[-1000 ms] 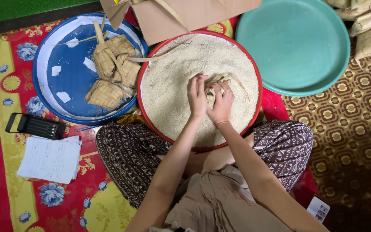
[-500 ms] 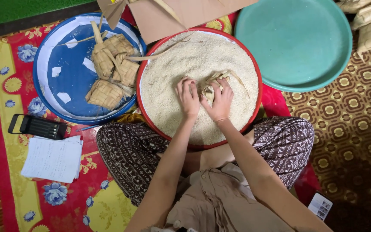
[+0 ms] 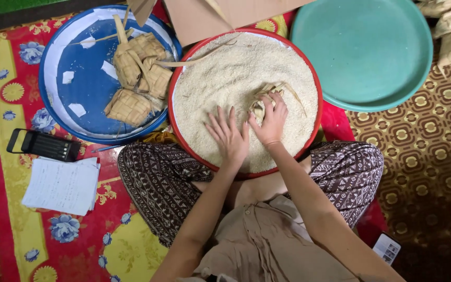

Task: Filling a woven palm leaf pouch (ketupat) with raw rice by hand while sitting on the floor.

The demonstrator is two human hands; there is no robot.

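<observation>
While I watch from the head camera, a seated person works over a red-rimmed basin point(image 3: 309, 78) of raw rice at the centre of the frame. My view shows the right hand point(image 3: 271, 121) curled around a woven palm-leaf pouch point(image 3: 261, 102), gripping it half-buried in the grains, with loose leaf strips trailing toward the upper right. The left hand point(image 3: 228, 137) lies flat and released on the rice, fingers spread, just left of and slightly below the pouch, holding nothing. So the pouch sits up and to the right of the left hand, nearly touching it, and the right hand is the nearer one; its long axis seems to run from lower left to upper right, though the fingers hide much of it. Finished woven pouches point(image 3: 137, 78) rest on a blue tray point(image 3: 87, 122) at upper left; a teal basin point(image 3: 364, 52) at upper right; papers point(image 3: 61, 185) and a dark device point(image 3: 45, 145) at left.
</observation>
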